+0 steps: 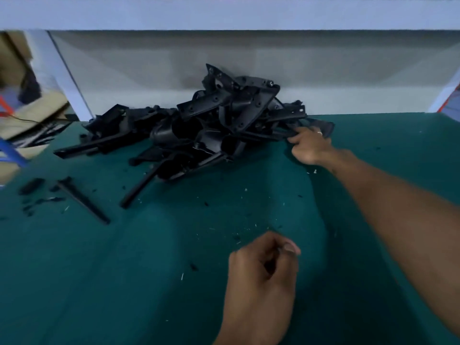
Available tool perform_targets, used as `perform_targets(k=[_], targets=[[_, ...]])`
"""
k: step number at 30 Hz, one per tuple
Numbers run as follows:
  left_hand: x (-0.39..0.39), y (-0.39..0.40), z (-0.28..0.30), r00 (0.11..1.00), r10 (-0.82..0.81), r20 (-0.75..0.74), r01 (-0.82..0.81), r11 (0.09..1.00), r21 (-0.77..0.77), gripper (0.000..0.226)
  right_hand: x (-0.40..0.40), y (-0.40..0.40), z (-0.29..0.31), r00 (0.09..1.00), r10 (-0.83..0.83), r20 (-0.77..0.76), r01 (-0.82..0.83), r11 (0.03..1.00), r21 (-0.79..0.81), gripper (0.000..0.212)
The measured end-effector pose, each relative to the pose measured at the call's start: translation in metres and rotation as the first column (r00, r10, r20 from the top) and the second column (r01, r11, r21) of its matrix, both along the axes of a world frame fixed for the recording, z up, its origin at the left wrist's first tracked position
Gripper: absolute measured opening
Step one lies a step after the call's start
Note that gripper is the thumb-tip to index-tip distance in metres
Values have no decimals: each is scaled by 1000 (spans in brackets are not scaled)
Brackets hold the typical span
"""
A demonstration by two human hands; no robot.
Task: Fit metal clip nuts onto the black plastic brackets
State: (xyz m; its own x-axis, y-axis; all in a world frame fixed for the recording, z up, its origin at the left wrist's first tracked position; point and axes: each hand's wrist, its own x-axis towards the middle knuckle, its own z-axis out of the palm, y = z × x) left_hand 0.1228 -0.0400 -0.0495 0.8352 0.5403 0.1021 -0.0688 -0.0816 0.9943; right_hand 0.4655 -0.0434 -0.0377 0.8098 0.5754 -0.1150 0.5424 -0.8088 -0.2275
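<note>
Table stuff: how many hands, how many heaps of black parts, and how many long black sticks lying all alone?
Hands: 2, left hand and right hand
Heap of black brackets: 1
Lone long black stick: 1
Total: 4

views: just the one, a head cam, so nothing overlaps with a second angle
position: worn on the person's head, right over the near edge of the green tabletop (99,282)
facing: forward and tilted down, toward the white back panel (149,66) at the far side
distance: pretty close, left hand (263,267) sits low in frame, right hand (308,148) is out at arm's reach by the pile of black brackets (211,123)
lens: wide-angle, the shelf edge (224,11) along the top bows a bit
edges: cardboard boxes (15,70) at far left are blurry
coverage: most of the tabletop, front to back
</note>
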Motion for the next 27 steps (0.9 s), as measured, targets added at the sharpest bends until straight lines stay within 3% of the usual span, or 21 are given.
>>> perform_targets(k=[4,7,11,13,15,17,19,21,25,27], targets=[[2,3,-2,1000,6,-8,-6,999,-34,18,-17,-3,-1,970,-10,244,11,1000,-2,21],[1,6,-3,1000,10,28,-7,996,-93,20,-56,-27,16,892,26,452,-66,995,73,12],[3,9,-4,991,59,121,-14,940,-340,20,-137,-71,36,685,141,715,-310,944,112,20],[4,12,1,985,74,154,15,861,-508,27,-184,-94,41,580,223,783,-425,904,58,21],[0,14,12,991,37,132,45,822,-567,41,-222,-115,42,491,312,813,-490,871,-39,17],[-9,16,24,994,-25,105,70,894,-443,52,-254,-133,36,444,391,806,-536,837,-111,18],[-19,17,46,991,-99,88,117,965,-235,45,-276,-140,34,418,436,797,-568,810,-145,20],[-22,12,70,991,-135,-21,134,989,-69,48,-291,-138,30,411,484,772,-585,790,-184,22],[-27,5,101,994,38,-98,-38,999,9,82,-311,-128,15,497,485,720,-615,782,-102,33],[-28,1,105,988,151,-39,-150,988,34,70,-325,-118,15,589,492,641,-617,786,-37,49]])
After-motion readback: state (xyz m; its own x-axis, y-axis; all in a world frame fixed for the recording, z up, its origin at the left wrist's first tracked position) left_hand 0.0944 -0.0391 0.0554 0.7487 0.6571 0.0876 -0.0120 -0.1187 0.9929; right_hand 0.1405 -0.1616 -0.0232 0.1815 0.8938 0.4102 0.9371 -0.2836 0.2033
